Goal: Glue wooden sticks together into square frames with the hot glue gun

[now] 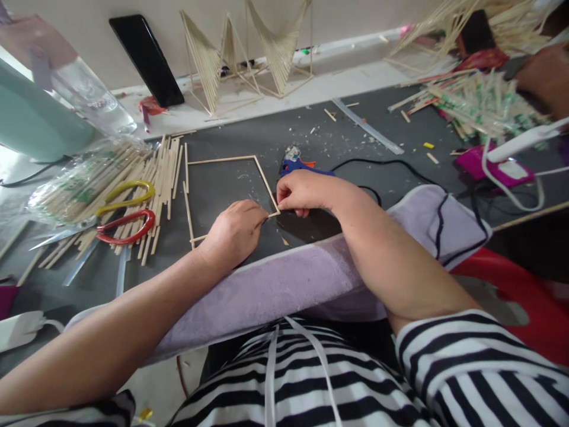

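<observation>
A purple cloth (275, 284) lies across the lap of a person in a striped top, at the near edge of a dark grey table (249, 133). Just beyond it, both bare hands meet at the near right corner of a thin wooden stick frame (222, 159) lying on the tabletop. The left hand (235, 233) pinches the frame's near stick close to that corner. The right hand (306, 190) has thumb and forefinger drawn together at the joint; whether they clasp wood or merely touch it, I cannot tell. To hold this corner well, the stick ends should probably sit flush and flat, with light, steady pressure from both sides. A blue glue gun (294, 166) lies just beyond the right hand, so keeping that wrist low and still seems wise. Farther left, scissors (125, 212) rest on loose sticks (162, 172); farthest, stick models (280, 53) stand against the wall.
</observation>
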`<state>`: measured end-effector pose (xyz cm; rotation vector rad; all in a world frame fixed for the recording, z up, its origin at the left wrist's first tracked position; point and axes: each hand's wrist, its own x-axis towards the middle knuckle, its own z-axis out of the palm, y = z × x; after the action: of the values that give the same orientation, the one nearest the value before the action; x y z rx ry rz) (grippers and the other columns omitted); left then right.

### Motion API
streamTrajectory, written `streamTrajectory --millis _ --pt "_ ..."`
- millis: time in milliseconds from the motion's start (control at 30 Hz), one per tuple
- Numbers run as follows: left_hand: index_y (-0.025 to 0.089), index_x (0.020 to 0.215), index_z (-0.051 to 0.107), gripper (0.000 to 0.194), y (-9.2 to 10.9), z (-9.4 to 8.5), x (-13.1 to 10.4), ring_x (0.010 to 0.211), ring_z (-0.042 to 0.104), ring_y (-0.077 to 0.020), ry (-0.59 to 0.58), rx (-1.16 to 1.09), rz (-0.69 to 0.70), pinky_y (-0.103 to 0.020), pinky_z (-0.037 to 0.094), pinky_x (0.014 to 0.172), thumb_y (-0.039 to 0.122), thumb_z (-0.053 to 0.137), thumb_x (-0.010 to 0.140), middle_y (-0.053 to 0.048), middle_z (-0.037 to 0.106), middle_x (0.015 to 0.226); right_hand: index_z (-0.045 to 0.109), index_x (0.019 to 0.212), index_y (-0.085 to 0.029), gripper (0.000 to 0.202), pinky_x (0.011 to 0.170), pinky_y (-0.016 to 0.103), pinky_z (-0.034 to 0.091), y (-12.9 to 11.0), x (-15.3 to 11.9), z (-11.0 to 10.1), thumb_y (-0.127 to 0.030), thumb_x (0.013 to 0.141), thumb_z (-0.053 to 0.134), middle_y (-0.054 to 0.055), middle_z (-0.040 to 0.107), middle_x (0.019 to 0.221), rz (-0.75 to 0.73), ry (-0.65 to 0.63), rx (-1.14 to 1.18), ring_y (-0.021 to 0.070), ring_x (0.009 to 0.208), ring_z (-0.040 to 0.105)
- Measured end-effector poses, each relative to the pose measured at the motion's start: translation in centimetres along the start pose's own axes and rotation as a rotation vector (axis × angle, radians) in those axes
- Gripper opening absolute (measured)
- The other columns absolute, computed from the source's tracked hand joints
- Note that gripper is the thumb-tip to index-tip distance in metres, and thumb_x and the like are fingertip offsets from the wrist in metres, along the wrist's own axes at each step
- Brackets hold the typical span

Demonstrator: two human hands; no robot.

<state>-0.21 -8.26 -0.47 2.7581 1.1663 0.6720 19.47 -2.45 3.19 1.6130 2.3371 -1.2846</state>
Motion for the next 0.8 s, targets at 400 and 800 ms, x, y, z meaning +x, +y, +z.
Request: streamTrajectory --millis 400,800 --pt "0.014 0.089 0.070 0.023 -0.08 0.05 -0.08 0.081 0.063 -0.0198 0.008 -0.012 0.013 -0.033 0.052 0.076 0.009 0.049 0.084 -0.009 0.069 0.088 0.067 0.085 -0.017 0.009 0.047 0.021 0.049 -0.05 -0.09 -0.03 -0.023 0.078 0.068 0.002 0.065 0.058 0.009 -0.007 0.012 0.0128 0.050 0.061" --pt "0.015 0.089 0.070 0.023 -0.09 0.09 -0.07 0.082 0.063 -0.0194 0.008 0.007 0.020 -0.033 0.051 0.077 0.010 0.048 0.085 -0.008 0.069 0.087 0.065 0.084 -0.015 0.007 0.045 0.020 0.048 -0.04 -0.05 0.02 -0.019 0.078 0.065 0.002 0.063 0.056 0.004 -0.005 0.000 0.0118 0.047 0.060"
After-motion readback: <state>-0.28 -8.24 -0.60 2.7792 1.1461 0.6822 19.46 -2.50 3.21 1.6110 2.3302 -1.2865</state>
